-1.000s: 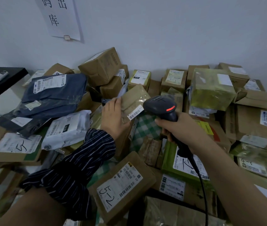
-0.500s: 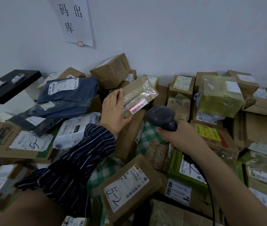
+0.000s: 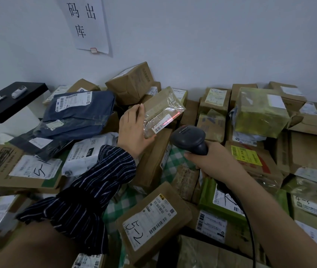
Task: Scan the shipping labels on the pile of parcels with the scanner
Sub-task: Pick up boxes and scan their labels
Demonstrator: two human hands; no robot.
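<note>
My left hand (image 3: 134,130) holds a small parcel wrapped in clear plastic (image 3: 161,109) up above the pile, tilted, label side towards me. A red scan line lies across its white barcode label (image 3: 166,123). My right hand (image 3: 213,161) grips the handle of the dark corded scanner (image 3: 188,139), whose head sits just below and right of the parcel, pointing at the label. Its black cable (image 3: 246,215) runs down along my right forearm.
Many cardboard boxes and bags fill the surface to the white wall: a brown box marked 5-2 (image 3: 153,219) near me, a dark blue bag (image 3: 76,113) at left, a yellow-green wrapped box (image 3: 260,111) at right. A black shelf (image 3: 12,101) juts out far left.
My left hand has lifted the small parcel off the pile and turned its label up. The scanner dropped lower and right, and its red line now falls on the barcode.
</note>
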